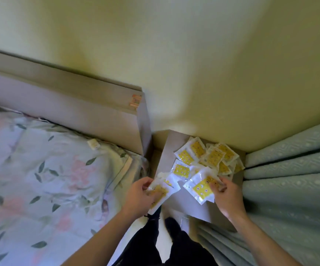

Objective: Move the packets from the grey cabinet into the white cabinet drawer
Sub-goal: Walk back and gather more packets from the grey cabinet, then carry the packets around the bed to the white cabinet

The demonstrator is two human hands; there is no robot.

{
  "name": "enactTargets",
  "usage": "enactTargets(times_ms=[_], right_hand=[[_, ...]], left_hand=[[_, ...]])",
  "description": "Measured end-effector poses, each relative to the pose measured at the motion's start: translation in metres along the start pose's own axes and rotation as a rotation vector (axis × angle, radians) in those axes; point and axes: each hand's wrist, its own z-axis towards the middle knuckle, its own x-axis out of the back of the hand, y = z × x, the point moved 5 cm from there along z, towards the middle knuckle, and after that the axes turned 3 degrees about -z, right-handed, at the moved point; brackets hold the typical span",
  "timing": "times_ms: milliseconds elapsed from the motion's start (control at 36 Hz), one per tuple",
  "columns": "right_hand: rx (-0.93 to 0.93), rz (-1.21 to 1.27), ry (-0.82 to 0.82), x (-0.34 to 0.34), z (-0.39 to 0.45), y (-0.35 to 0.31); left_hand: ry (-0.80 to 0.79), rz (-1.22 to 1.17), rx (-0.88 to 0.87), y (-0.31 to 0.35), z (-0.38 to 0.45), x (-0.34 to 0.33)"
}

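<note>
Several white packets with yellow labels [209, 156] lie scattered on top of the grey cabinet [167, 148] in the corner. My left hand [139, 196] grips a small stack of packets [160, 191] at the cabinet's near left edge. My right hand [227, 194] pinches another packet [200, 190] by its right side, just above the cabinet top. The white cabinet drawer is not in view.
A bed with a floral cover [40, 179] and a grey headboard [69, 104] fills the left. Green curtains [289, 179] hang close on the right. One stray packet [93, 144] lies on the pillow. My dark trouser legs [174, 242] stand between bed and cabinet.
</note>
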Motion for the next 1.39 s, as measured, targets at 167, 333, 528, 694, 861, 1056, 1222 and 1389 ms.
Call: enactTargets(times_ms=[167,333,528,694,861,1056,1222,1389], right_hand=[[0.143,0.009,-0.172,-0.009,-0.026,-0.039],[0.331,-0.013,-0.339,-0.015,-0.074,-0.091],[0.533,-0.089,-0.507,-0.054,-0.141,-0.133],[0.742,-0.208,-0.616,-0.118,-0.231,-0.171],[0.971,-0.316,-0.742,-0.198,-0.371,-0.187],[1.133,-0.340,-0.885,-0.273,-0.542,-0.178],[1.197,-0.332,-1.039,-0.321,-0.669,-0.170],[1.325,-0.353,-1.174,-0.364,-0.771,-0.175]], left_hand=[[0.146,-0.097,0.034,-0.010,-0.071,0.021],[0.346,-0.190,0.076,-0.035,-0.148,0.041],[0.590,-0.322,0.155,-0.082,-0.249,0.074],[0.812,-0.461,0.252,-0.152,-0.361,0.100],[1.030,-0.559,0.315,-0.241,-0.499,0.114],[1.231,-0.591,0.384,-0.339,-0.651,0.126],[1.373,-0.660,0.440,-0.405,-0.754,0.131],[1.513,-0.754,0.493,-0.456,-0.833,0.135]])
